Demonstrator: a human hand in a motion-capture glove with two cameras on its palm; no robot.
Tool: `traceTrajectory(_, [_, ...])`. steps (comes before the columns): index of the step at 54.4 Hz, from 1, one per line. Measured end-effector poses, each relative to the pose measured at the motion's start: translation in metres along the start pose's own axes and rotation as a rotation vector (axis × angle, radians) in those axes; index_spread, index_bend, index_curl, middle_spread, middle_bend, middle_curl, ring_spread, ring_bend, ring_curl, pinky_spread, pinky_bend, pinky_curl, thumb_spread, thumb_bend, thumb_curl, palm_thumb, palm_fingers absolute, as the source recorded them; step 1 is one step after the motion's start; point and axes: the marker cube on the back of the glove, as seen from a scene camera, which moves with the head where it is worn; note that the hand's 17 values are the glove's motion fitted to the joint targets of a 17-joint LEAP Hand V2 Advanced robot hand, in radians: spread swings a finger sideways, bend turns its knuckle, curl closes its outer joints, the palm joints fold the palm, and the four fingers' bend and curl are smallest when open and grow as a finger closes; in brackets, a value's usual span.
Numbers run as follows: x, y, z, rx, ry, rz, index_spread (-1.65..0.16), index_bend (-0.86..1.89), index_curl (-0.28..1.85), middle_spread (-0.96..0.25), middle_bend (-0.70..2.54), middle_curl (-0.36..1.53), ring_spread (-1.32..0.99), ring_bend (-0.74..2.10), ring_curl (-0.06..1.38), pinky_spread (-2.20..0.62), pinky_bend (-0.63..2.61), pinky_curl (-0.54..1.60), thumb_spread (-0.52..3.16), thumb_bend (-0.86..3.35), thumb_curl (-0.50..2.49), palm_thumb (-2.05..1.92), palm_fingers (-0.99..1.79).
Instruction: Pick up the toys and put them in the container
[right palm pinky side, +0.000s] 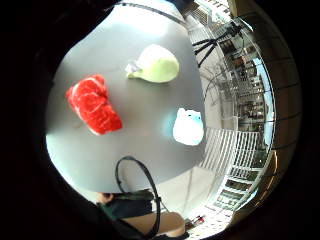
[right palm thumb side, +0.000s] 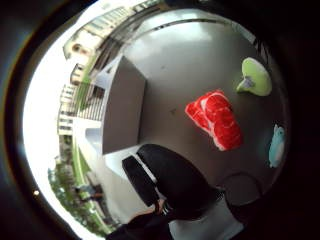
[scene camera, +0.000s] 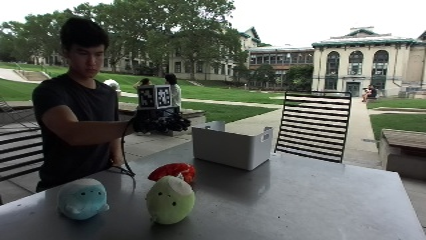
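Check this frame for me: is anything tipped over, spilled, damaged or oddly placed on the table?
Nothing stands out. The red steak plush, green plush and light blue plush sit apart on the grey table, none yet in the white container, which stands upright. The gloved right hand hovers above the table, touching none of them.

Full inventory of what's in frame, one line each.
Steak toy: 1, red and white, on the table behind the green toy.
Round plush: 1, pale green, table's near edge.
Small plush: 1, light blue, near edge beside the green one.
Container: 1, white, mid-table, open top.
Table: 1, grey.
Chair: 1, black slatted, behind table.
Right hand: gloved black, raised above the table, holding nothing.
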Motion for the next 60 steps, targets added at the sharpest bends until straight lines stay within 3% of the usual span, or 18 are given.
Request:
traceTrajectory(37, [0.006, -0.016, 0.127, -0.151, -0.006, 0.018, -0.29, 0.09, 0.17, -0.09, 0.26, 0.41, -0.19, 0.33, 0.31, 0.02, 0.85, 0.38, 1.08, 0.00, 0.20, 0.03, -0.03])
traceTrajectory(60, [0.005, -0.014, 0.161, -0.146, -0.044, 0.033, -0.32, 0.27, 0.26, -0.10, 0.33, 0.46, -0.22, 0.65, 0.41, -0.05, 0.89, 0.37, 1.31, 0.21, 0.32, 0.51, 0.41])
